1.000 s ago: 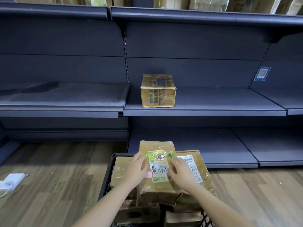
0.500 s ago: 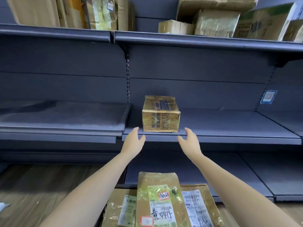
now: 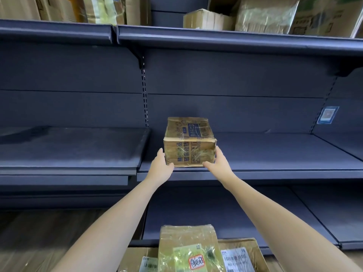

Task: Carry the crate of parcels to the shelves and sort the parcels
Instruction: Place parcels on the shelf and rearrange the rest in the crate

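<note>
The box [image 3: 189, 142] on the shelf [image 3: 275, 154] is brown cardboard, creased and wrapped in glossy clear tape; the shelf looks like dark matt painted metal, its surface dull and slightly scuffed; the parcels [image 3: 188, 250] below are cardboard under shiny, crinkled tape, with smooth paper labels; the floor [image 3: 49, 232] looks like wood grain, matt; the boxes [image 3: 265, 14] above are plain cardboard, some glossy with film.
</note>
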A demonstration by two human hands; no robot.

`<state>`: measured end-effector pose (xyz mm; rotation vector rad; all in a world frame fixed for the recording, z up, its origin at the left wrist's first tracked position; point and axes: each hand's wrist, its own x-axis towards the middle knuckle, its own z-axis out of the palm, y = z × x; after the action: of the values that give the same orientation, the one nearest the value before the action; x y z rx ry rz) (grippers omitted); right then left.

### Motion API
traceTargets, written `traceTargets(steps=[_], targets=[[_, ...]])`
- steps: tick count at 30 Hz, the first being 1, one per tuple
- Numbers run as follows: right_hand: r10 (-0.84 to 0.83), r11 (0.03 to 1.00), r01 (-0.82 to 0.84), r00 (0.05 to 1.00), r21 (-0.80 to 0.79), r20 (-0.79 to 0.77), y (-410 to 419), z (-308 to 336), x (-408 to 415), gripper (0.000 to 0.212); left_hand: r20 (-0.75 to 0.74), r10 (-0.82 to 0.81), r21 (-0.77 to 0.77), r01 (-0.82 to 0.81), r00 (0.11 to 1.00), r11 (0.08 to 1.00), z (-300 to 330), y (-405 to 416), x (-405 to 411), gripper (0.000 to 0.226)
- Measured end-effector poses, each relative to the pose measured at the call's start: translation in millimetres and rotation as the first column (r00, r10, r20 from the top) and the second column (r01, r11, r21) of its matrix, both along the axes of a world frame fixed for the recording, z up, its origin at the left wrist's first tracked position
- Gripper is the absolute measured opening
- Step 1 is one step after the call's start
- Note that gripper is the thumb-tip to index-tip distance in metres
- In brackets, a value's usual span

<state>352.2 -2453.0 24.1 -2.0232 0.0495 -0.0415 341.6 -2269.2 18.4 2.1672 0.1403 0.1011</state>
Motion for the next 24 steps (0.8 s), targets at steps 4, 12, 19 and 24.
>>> traceTargets(steps=[4,12,19,24], targets=[[-0.031,0.998,0.036,0.995,0.053,-0.094,3.5,-1.6,7.5,0.08,-0.001,0.029,-0.065,-0.029,1.0,0.997,2.2,-3.1,3.0,0.069],[-0.115,0.964,0.135,0.988,0.231,-0.1,-11.4,6.5,19.7,0.084,-0.013,-0.039,-0.023,0.039,0.999,0.999,13.8,-10.2,-2.6,0.068],[-0.072,0.982,0.077,0.997,0.171,-0.038,-14.6,2.8,24.4,0.065,-0.005,-0.085,-0.093,0.084,0.996,0.992,8.4,-11.0,0.5,0.045],[-0.085,0.98,0.07,0.994,0.187,0.073,-13.3,-3.8,9.1,0.039,0.074,-0.027,-0.138,0.037,0.997,0.99,2.9,-11.1,-7.0,0.045]])
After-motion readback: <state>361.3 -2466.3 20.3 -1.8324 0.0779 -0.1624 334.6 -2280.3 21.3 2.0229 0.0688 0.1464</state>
